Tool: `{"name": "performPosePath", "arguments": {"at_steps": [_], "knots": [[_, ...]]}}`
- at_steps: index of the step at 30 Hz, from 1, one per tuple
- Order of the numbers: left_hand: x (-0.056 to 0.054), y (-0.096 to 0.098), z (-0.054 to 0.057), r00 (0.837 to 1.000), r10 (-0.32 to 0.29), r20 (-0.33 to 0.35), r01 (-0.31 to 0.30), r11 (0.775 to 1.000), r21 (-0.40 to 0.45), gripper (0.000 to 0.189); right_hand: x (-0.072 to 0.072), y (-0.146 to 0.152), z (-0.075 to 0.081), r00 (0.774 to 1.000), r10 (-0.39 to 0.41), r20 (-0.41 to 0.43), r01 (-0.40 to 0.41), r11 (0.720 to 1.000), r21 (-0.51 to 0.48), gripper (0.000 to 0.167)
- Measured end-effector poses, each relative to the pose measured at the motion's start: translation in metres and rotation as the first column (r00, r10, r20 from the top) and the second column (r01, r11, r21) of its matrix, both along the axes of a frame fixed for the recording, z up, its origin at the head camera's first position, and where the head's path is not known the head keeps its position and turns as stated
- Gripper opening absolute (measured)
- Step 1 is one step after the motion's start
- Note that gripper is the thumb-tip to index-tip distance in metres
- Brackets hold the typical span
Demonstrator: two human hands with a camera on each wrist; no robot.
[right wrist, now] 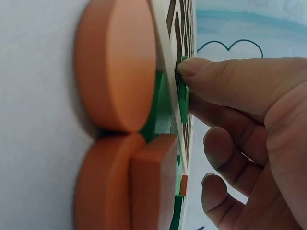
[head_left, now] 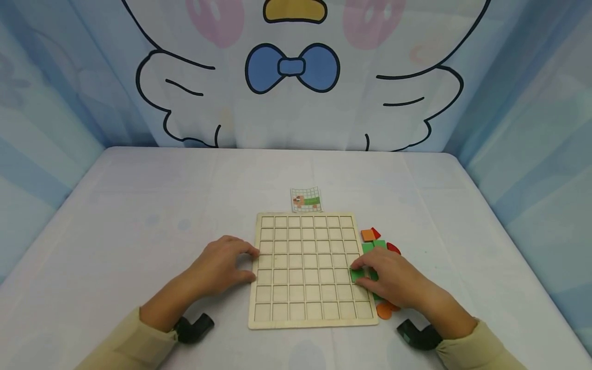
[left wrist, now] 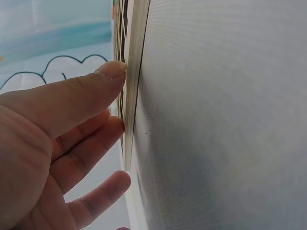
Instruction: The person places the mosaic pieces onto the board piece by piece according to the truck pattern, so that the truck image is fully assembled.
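Observation:
A wooden grid board (head_left: pixel 307 261) with bare square cells lies on the table. Along its left edge, my left hand (head_left: pixel 225 263) touches the frame with thumb and fingertips; the left wrist view shows the thumb (left wrist: pixel 112 72) against the board's side. My right hand (head_left: pixel 393 275) pinches a green square block (head_left: pixel 357 275) between thumb and fingers over the right column of cells. In the right wrist view the green block (right wrist: pixel 183 103) is tilted against the grid, partly hidden by the thumb. Whether it sits inside a cell I cannot tell.
Loose blocks lie right of the board: an orange square (head_left: pixel 367 235), a red triangle (head_left: pixel 375 233), a red rounded piece (head_left: pixel 393 248), green squares (head_left: pixel 379 243) and an orange round piece (head_left: pixel 384 310). A small picture card (head_left: pixel 306 200) stands behind the board. Curtains (head_left: pixel 296 113) rise beyond the table.

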State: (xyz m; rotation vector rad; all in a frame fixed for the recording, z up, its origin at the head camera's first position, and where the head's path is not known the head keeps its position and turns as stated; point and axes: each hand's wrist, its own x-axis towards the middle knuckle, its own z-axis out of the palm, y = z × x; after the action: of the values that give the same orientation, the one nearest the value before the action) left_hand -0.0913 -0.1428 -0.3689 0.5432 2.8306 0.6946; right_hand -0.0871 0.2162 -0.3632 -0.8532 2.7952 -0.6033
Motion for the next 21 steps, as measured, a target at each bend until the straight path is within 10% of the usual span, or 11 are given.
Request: {"name": "performPosePath", "arguments": {"at_steps": [21], "knots": [[-0.001, 0.0, -0.001, 1.0, -0.007, 0.001, 0.007, 1.0, -0.008, 0.036, -0.003, 0.015, 0.003, 0.997, -0.048, -0.063, 0.044, 0.997, -0.059, 0.042]]}}
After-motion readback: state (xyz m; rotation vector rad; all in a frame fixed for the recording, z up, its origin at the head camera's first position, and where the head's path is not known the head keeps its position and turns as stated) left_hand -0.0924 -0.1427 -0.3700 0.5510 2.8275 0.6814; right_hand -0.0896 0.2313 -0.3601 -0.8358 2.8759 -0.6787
